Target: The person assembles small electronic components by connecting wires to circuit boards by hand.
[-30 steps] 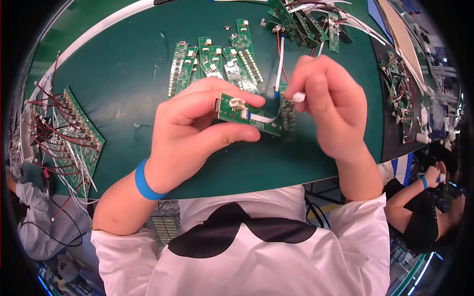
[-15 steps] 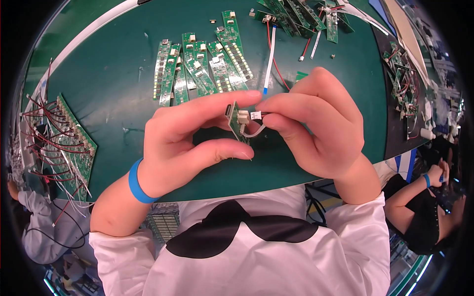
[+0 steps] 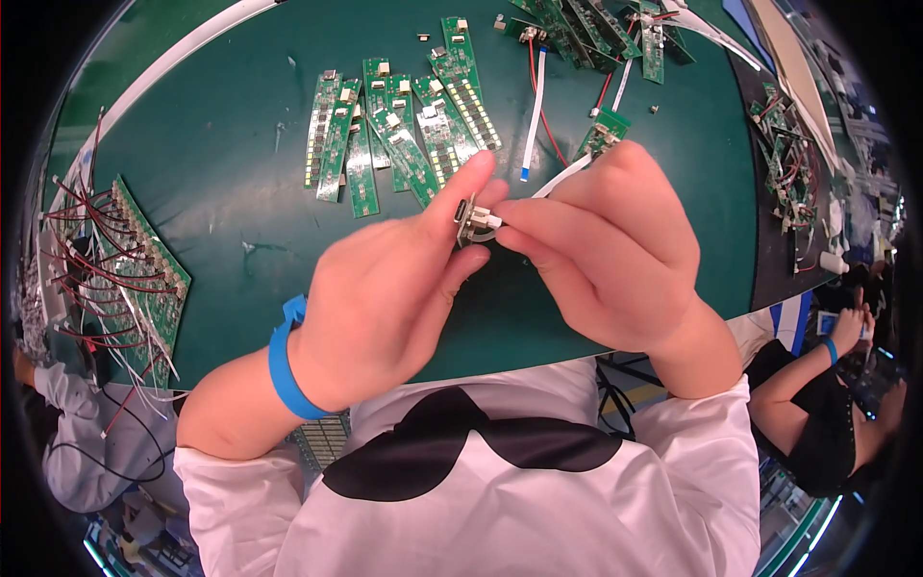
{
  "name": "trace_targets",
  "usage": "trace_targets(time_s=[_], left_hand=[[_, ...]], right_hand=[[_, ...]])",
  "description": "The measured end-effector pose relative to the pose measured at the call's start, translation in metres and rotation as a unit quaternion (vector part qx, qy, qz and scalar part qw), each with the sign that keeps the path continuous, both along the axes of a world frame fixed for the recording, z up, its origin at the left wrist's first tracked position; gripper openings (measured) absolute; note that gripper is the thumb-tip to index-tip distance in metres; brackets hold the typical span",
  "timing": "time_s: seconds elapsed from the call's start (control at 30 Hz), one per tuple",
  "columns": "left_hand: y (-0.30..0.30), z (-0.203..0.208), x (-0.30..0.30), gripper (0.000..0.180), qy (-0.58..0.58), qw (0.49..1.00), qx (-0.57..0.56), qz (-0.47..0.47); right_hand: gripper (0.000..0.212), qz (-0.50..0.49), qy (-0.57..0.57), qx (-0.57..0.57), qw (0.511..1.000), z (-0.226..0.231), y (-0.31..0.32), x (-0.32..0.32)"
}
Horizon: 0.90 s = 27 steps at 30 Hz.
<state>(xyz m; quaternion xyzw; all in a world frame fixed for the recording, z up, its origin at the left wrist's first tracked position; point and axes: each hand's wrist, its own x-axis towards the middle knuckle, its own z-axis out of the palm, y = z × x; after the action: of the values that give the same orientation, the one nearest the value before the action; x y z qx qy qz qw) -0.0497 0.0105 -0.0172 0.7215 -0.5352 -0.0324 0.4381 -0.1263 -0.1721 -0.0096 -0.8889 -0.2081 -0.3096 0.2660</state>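
Between the fingers and thumb of my left hand (image 3: 380,274) a small green circuit board (image 3: 468,229) is gripped, seen nearly edge-on. A cream socket sits on its face toward the right. My right hand (image 3: 615,255) pinches a small white plug (image 3: 494,221) by its wire end. The plug touches the socket; how deep it sits I cannot tell. Past the right fingers a white flat cable (image 3: 567,177) runs up to another green board (image 3: 608,131) on the mat. Most of the plug's wires are hidden by my fingers.
Several narrow green boards (image 3: 361,168) lie beyond my left hand on the green mat (image 3: 226,192). More boards with cables (image 3: 577,34) are heaped at the far right. A wired board panel (image 3: 154,260) stands at the left; a black mat with boards (image 3: 784,163) lies right.
My left hand has moved right and turned, bringing the board to the plug, which now meets the socket. Another green board with a white flat cable has come into sight beyond my right hand.
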Motion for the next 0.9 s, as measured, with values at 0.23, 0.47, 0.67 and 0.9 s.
trace_targets(time_s=[0.23, 0.47, 0.67, 0.9], left_hand=[[0.005, 0.002, -0.009, 0.055, 0.033, 0.997, 0.056, 0.036], [0.0, -0.002, -0.007, 0.037, 0.076, 0.995, 0.015, 0.068], [-0.005, 0.004, -0.005, 0.037, 0.258, 0.964, -0.035, 0.048], [0.0, 0.01, 0.021, 0.03, -0.022, 0.991, 0.029, 0.131]], right_hand=[[0.02, 0.002, -0.016, 0.035, 0.999, -0.012, 0.009, 0.006], [0.015, -0.018, -0.026, 0.094, 0.995, -0.01, 0.012, 0.011], [0.006, -0.162, 0.047, 0.136, 0.976, 0.019, -0.039, -0.023], [0.013, -0.325, 0.213, 0.626, 0.676, 0.048, -0.192, -0.165]])
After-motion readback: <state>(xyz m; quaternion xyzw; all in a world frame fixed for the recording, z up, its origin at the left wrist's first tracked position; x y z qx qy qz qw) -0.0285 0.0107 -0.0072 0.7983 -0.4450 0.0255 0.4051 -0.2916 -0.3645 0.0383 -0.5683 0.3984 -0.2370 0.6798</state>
